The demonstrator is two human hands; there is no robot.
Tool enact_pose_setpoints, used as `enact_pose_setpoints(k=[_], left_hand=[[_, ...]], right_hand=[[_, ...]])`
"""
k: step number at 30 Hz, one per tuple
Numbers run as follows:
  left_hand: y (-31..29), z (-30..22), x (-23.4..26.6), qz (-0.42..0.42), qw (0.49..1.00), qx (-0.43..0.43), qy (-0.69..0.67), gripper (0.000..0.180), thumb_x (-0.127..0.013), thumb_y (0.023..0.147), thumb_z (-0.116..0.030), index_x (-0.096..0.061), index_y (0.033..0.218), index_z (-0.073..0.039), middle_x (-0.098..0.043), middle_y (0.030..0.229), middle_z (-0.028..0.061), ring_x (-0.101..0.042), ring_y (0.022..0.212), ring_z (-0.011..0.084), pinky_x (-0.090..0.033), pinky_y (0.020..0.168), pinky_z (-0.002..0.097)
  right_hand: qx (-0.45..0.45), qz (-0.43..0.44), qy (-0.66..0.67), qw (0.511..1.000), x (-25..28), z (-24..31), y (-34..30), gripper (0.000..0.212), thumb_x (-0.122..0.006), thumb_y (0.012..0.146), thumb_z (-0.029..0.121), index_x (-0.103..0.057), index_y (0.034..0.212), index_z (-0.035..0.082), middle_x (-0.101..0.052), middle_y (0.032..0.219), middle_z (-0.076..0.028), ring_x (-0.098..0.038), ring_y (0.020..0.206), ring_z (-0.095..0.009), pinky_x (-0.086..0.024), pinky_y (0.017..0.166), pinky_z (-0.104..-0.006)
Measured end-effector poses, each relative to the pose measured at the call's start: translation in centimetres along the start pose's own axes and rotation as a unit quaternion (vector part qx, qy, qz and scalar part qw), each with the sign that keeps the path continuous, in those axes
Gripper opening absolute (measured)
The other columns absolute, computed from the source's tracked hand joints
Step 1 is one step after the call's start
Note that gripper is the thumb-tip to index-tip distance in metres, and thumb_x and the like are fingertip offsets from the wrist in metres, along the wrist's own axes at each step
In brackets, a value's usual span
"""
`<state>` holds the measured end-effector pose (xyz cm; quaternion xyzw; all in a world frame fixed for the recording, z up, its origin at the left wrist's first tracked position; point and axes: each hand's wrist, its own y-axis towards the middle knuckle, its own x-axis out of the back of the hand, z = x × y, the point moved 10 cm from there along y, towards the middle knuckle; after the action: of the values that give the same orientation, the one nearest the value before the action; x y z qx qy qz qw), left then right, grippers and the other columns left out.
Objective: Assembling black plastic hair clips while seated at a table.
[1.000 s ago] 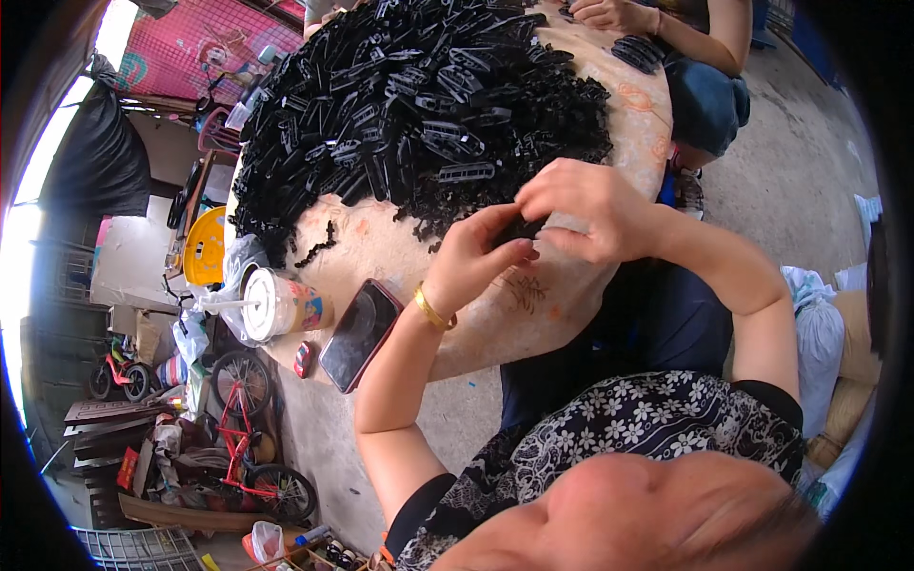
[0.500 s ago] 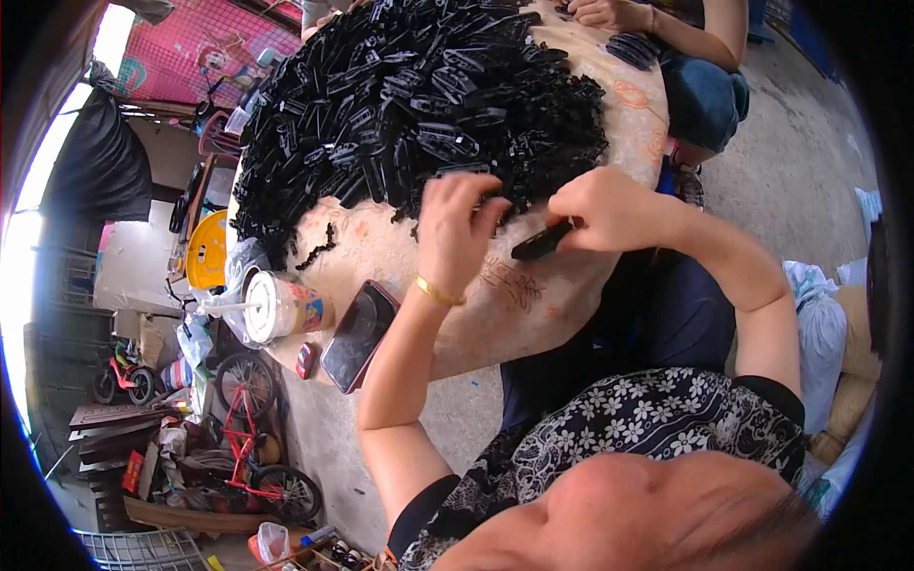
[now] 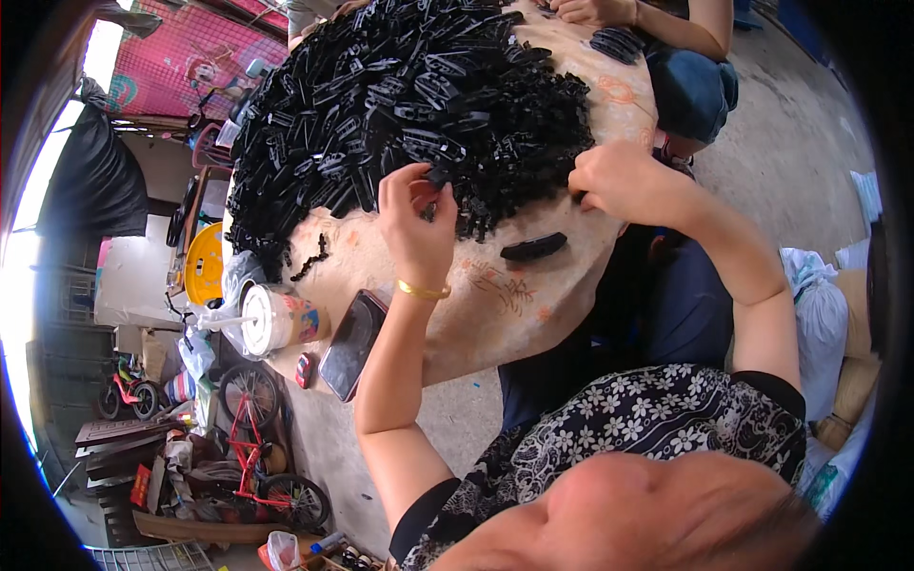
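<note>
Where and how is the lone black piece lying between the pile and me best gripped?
Probably pinch the black piece across its middle, thumb on the near long edge, fingers on the far one, coming from above right with the right hand. It is long and narrow, lies roughly left to right with bare tablecloth around it, and that hand is nearby.

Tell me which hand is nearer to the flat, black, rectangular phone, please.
Left: the left hand is beyond the phone, slightly to its right; the right hand is farther off, well to its right.
</note>
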<state>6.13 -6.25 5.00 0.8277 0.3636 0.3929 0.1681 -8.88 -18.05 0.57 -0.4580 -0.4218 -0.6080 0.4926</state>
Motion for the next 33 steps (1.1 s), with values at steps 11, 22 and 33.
enact_pose_setpoints(k=[11, 22, 33], left_hand=[[-4.3, 1.5, -6.3, 0.187, 0.838, 0.265, -0.439, 0.034, -0.059, 0.085, 0.004, -0.047, 0.116, 0.0, -0.061, 0.107, 0.0131, -0.064, 0.094, 0.0222, -0.054, 0.086, 0.0319], [-5.0, 1.7, -6.9, 0.189, 0.815, 0.292, -0.463, 0.036, -0.059, 0.086, 0.003, -0.044, 0.119, 0.002, -0.062, 0.104, 0.0168, -0.065, 0.095, 0.0251, -0.054, 0.087, 0.0335], [-4.9, 1.9, -6.3, 0.17, 0.81, 0.295, -0.478, 0.038, -0.06, 0.088, -0.001, -0.046, 0.123, 0.002, -0.063, 0.103, 0.0118, -0.065, 0.09, 0.019, -0.054, 0.085, 0.0317]], right_hand=[[0.032, -0.234, 0.372, 0.898, 4.2, 1.6, 0.5, 0.015, -0.064, 0.08, 0.003, -0.062, 0.094, 0.0, -0.065, 0.084, -0.012, -0.063, 0.077, -0.021, -0.048, 0.066, -0.0288], [0.139, -0.373, 0.252, 0.882, 5.1, 4.3, -0.2, 0.014, -0.069, 0.077, 0.011, -0.067, 0.087, 0.002, -0.066, 0.085, -0.011, -0.062, 0.077, -0.028, -0.05, 0.067, -0.0344], [0.156, -0.396, 0.251, 0.87, 5.2, 4.9, -0.8, 0.013, -0.068, 0.077, 0.004, -0.064, 0.087, -0.002, -0.065, 0.087, -0.014, -0.063, 0.075, -0.029, -0.052, 0.066, -0.0336]])
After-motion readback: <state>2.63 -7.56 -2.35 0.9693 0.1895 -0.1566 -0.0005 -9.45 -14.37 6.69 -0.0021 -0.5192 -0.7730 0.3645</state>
